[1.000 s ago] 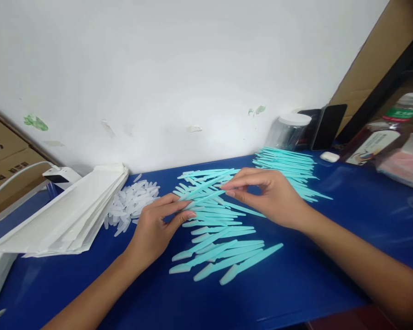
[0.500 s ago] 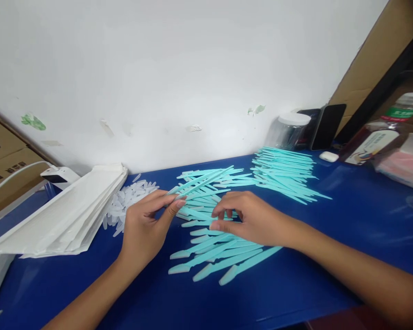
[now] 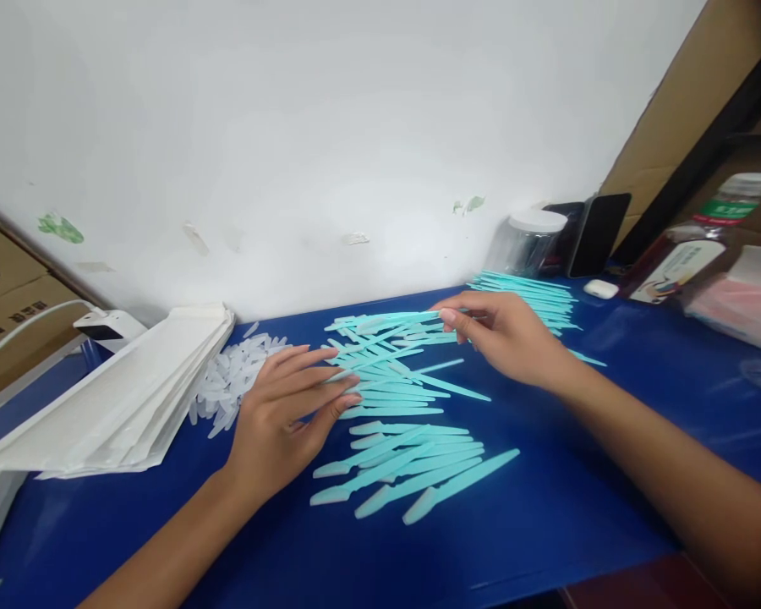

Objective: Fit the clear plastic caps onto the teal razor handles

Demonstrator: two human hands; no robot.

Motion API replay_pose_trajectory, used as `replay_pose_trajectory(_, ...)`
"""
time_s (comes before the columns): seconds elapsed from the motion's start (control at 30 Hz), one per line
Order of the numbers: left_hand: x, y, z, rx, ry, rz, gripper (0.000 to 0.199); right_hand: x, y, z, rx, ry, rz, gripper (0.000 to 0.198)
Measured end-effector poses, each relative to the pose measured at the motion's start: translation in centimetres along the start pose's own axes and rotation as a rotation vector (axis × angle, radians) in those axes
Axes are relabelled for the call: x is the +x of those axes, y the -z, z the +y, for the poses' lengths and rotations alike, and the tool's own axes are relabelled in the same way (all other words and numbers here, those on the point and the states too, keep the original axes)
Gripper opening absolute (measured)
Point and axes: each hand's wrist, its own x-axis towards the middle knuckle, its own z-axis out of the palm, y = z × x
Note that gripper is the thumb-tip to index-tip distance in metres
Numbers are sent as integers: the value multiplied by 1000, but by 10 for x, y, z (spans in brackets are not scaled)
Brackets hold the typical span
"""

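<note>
Many turquoise eyebrow razors (image 3: 418, 457) lie in loose groups on the blue table. My left hand (image 3: 285, 414) is at the left edge of the middle group, thumb and fingers closed around the end of an eyebrow razor (image 3: 380, 362) that points right. Its other fingers are stretched out. Further back, my right hand (image 3: 500, 334) pinches the handle end of another eyebrow razor (image 3: 406, 318), held nearly level over the pile with its blade end to the left. Beyond my right wrist, a neater stack of razors (image 3: 526, 292) is partly hidden.
Small whitish translucent pieces (image 3: 228, 381) are heaped left of my left hand, beside a stack of white padded envelopes (image 3: 133, 389). At the back right stand a lidded jar (image 3: 526, 241), a dark phone-like slab (image 3: 599, 237) and a bottle (image 3: 685, 254). A white wall (image 3: 355, 152) closes the back.
My right hand has moved from the middle of the pile up and back, and now pinches a razor. My left hand has lowered slightly, its fingers straighter; the raised razors it held have shifted.
</note>
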Motion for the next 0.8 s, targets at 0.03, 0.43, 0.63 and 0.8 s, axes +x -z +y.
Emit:
replay_pose_trajectory(0.03, 1, 1, 1, 4, -31, -18, 17, 0, 2, -2, 29, -9, -9, 42)
replay_pose_trajectory(0.43, -2, -2, 4, -57, -98, -92, 23, -9, -8, -15, 92, 83, -203, 29)
replay_pose_trajectory(0.63, -7, -6, 3, -176, -119, -84, 30, -10, -10, -22, 115, 40, -288, 34)
replay_pose_trajectory(0.8, -5, -3, 9, -163, -175, -107, 37, 2, 0, -5, 159, -87, -204, 59)
